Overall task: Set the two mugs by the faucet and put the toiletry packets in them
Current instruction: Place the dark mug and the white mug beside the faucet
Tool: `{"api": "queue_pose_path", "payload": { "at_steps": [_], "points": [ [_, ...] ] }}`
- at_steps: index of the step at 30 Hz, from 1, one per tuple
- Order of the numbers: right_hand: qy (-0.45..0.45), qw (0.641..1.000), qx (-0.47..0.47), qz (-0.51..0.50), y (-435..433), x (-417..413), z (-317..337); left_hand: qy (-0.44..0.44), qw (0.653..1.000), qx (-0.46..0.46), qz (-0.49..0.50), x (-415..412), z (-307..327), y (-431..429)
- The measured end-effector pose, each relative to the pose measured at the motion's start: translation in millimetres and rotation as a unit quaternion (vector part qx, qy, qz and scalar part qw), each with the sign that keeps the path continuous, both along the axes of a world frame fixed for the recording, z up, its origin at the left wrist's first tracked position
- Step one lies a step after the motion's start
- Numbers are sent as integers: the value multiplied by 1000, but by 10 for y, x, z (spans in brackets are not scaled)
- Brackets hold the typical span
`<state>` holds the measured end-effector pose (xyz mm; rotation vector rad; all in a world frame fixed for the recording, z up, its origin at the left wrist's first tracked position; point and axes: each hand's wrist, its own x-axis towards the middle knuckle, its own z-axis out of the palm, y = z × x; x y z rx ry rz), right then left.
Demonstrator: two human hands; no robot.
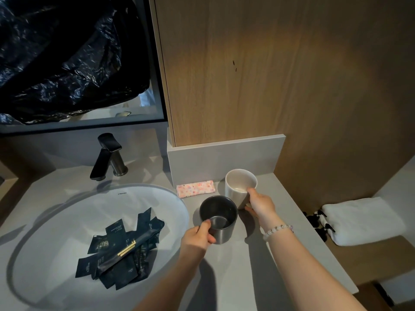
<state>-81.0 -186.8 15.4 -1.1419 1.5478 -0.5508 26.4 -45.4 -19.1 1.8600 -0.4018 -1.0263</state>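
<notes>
A dark grey mug (221,213) stands on the grey counter (251,261) right of the basin. My left hand (197,237) grips its near rim and side. Just behind it to the right is a white mug (238,187), and my right hand (260,204) holds its right side, thumb at the rim. Both mugs look empty. Several dark toiletry packets (122,250) lie piled in the white basin (38,254). The black faucet (107,157) stands behind the basin, left of the mugs.
A pink floral packet (195,188) lies against the low grey ledge (224,154) behind the mugs. A folded white towel (361,221) sits on a lower shelf at the right. A mirror with a black plastic bag (67,57) hangs above the faucet.
</notes>
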Motion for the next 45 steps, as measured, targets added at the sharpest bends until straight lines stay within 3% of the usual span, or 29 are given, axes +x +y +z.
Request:
{"api": "queue_pose_path", "payload": {
  "at_steps": [16, 26, 45],
  "points": [
    [-88, 991, -51, 82, 449, 420, -44, 15, 988, -45, 147, 696, 115, 473],
    [-110, 985, -22, 130, 954, 1093, 7, 10, 973, -67, 221, 1397, 188, 1101],
    [-131, 991, 23, -17, 1373, 2374, 73, -19, 969, -55, 241, 3166, 409, 1510]
  ]
}}
